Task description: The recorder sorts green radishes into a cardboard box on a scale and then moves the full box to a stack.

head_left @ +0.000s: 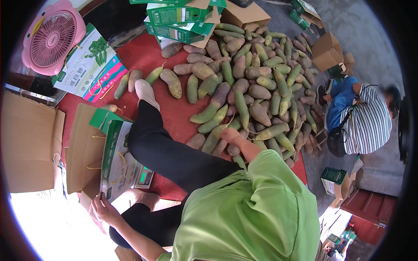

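Note:
My right hand (pixel 231 135) is down among green radishes at the near edge of a large pile, its fingers bent round a long green radish (pixel 212 140). My left hand (pixel 104 209) is closed at the lower corner of a green-and-white gift carton (pixel 114 176) with yellow cord handles. A small dark thing shows at its fingertips, too small to name. Beneath the carton, a digital scale (pixel 145 177) shows a lit green display. The pile of radishes (pixel 261 93), some green and some purplish brown with soil, spreads over a red mat (pixel 174 114).
A pink fan (pixel 53 40) stands at the far left by another printed carton (pixel 85 65). Flattened green cartons (pixel 178 15) are stacked at the back. Open brown boxes (pixel 30 143) stand on the left. Beyond the pile, at right, another person in a striped shirt (pixel 368 124) bends low.

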Available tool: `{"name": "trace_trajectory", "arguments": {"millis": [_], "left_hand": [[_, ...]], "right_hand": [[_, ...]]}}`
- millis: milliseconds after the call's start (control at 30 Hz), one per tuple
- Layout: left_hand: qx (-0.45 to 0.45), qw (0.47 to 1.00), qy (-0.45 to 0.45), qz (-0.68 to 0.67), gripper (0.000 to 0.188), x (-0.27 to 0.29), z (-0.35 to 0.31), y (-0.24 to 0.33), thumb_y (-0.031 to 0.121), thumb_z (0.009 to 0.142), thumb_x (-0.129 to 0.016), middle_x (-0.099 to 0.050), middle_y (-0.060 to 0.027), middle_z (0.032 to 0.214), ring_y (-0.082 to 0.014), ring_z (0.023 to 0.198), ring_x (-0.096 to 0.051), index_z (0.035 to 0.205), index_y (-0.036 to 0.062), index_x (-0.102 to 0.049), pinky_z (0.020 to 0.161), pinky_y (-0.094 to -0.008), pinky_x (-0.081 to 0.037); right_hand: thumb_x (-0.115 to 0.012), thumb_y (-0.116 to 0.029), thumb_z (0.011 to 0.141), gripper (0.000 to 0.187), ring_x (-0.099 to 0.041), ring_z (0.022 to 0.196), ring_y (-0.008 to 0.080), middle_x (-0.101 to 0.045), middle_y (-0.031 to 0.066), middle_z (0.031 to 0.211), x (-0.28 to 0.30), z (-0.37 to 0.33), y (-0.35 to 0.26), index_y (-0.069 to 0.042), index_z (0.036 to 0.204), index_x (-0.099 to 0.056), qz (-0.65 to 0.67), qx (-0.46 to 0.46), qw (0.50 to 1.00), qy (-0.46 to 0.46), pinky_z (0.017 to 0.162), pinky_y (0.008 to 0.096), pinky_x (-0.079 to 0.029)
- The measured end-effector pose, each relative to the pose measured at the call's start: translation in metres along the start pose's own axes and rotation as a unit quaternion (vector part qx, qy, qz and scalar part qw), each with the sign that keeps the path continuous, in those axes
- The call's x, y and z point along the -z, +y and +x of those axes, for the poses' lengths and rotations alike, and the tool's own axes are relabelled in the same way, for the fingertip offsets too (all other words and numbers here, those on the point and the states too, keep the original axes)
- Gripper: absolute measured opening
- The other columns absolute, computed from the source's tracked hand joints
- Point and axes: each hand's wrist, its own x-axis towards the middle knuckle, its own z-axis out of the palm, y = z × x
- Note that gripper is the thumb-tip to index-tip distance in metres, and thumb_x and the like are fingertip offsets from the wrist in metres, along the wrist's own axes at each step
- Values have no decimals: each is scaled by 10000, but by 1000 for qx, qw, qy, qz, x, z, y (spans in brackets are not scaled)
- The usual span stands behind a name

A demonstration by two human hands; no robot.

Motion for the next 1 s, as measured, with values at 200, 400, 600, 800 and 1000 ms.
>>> {"name": "trace_trajectory", "arguments": {"millis": [200, 400, 600, 800, 1000], "left_hand": [[-28, 1000, 1, 8, 123, 0, 3, -5, 160, 875, -637, -638, -106, 812, -281, 705, -637, 880, 37, -639, 600, -396, -480], [-45, 998, 11, 33, 121, -3, 2, -9, 154, 878, -632, -638, -105, 815, -280, 711, -639, 885, 33, -633, 605, -394, -483], [-48, 998, 28, 28, 129, -4, 0, -11, 172, 875, -629, -621, -95, 792, -282, 700, -620, 874, 44, -622, 615, -397, -469], [-39, 999, 23, 21, 128, -6, -1, -8, 180, 875, -623, -600, -99, 799, -296, 741, -597, 882, 53, -626, 662, -406, -445], [3, 1000, -13, 7, 73, 1, 0, 0, 92, 853, -638, -625, -114, 853, -311, 813, -609, 894, 33, -624, 710, -396, -473]], "right_hand": [[-565, -194, 788, 197, -648, 873, 351, -673, 186, 889, 4, -22, 43, -94, 881, -707, 91, -161, 973, 141, 778, 439, -515], [-588, -185, 785, 235, -572, 1034, 362, -590, 195, 1112, 28, -46, 39, -145, 985, -706, 154, -302, 920, 199, 915, 403, -466], [-664, -270, 747, 446, -456, 1192, 360, -507, 156, 1269, 31, -41, 45, -239, 1191, -640, 105, -303, 942, 100, 1031, 393, -395], [-675, -320, 729, 516, -433, 1235, 365, -483, 159, 1319, 20, -30, 53, -227, 1233, -615, 133, -316, 939, 38, 1047, 392, -382], [-678, -185, 701, 323, -607, 1049, 322, -641, 177, 1115, -4, -19, 62, -160, 1019, -726, 101, -292, 935, 172, 952, 348, -471]]}}
